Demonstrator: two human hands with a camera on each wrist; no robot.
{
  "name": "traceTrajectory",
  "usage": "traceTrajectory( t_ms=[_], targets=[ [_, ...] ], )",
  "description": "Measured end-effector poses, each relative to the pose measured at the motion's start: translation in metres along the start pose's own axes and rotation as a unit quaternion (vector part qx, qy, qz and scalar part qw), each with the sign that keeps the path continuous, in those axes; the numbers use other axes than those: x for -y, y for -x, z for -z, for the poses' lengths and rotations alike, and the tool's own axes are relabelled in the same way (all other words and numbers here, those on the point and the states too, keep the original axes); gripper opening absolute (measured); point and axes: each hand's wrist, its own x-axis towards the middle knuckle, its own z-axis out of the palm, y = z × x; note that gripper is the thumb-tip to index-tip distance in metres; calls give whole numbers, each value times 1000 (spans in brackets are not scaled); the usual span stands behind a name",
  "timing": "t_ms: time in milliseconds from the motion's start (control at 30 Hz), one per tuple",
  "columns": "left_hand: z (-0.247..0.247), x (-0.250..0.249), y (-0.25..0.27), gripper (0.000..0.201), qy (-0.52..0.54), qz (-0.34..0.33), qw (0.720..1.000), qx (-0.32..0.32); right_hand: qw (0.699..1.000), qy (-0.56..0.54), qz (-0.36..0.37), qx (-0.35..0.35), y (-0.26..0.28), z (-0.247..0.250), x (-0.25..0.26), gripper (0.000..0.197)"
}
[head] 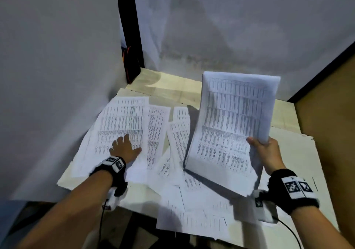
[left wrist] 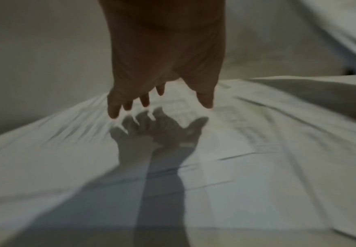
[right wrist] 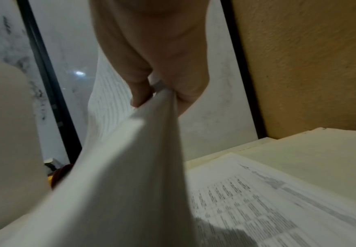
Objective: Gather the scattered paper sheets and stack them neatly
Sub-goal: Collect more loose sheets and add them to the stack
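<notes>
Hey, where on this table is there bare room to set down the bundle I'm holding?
Bare table lies to the right of the held bundle, toward the brown side panel, and along the back strip by the rear wall. The left and middle are crowded with scattered sheets; the left hand reaches over one.

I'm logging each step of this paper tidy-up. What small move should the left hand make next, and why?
Probably lower the left hand onto the far-left sheet and slide it toward the bundle gripped by the right hand. Its fingers are spread just above that sheet, and several sheets lie loose.
</notes>
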Motion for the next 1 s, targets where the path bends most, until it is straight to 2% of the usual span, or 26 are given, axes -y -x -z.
traceTrajectory(
  t_ms=[100, 200, 267, 367, 433, 533, 633, 733, 867, 1000],
  targets=[
    [16, 27, -19, 74, 30, 107, 993, -46, 1000, 8, -6, -7, -7, 6, -8, 10],
    [31, 53, -35, 91, 11, 195, 981, -8, 999, 20, -20, -16, -12, 9, -20, 11],
    [30, 55, -37, 96, 18, 175, 984, 8, 999, 17, -29, -20, -11, 7, -25, 18],
    [17, 39, -27, 95, 16, 101, 994, 23, 999, 17, -33, -22, -11, 2, -29, 18],
    [16, 34, -24, 92, 9, 85, 996, 1, 999, 11, -31, -16, -10, -4, -27, 15],
    [35, 44, -30, 98, 41, 165, 985, -33, 1000, -7, -26, -13, -10, -8, -22, 6],
    [51, 56, -39, 108, 49, 233, 970, -43, 999, -16, -22, -19, -12, -6, -19, 6],
    [47, 53, -41, 109, 46, 225, 973, -22, 999, -9, -28, -16, -15, -6, -23, 10],
    [36, 38, -34, 93, 36, 188, 981, -8, 1000, -3, -28, -11, -14, -9, -24, 19],
    [30, 25, -32, 102, 122, 181, 976, -21, 999, -4, -24, -21, -14, -9, -24, 21]
  ],
)
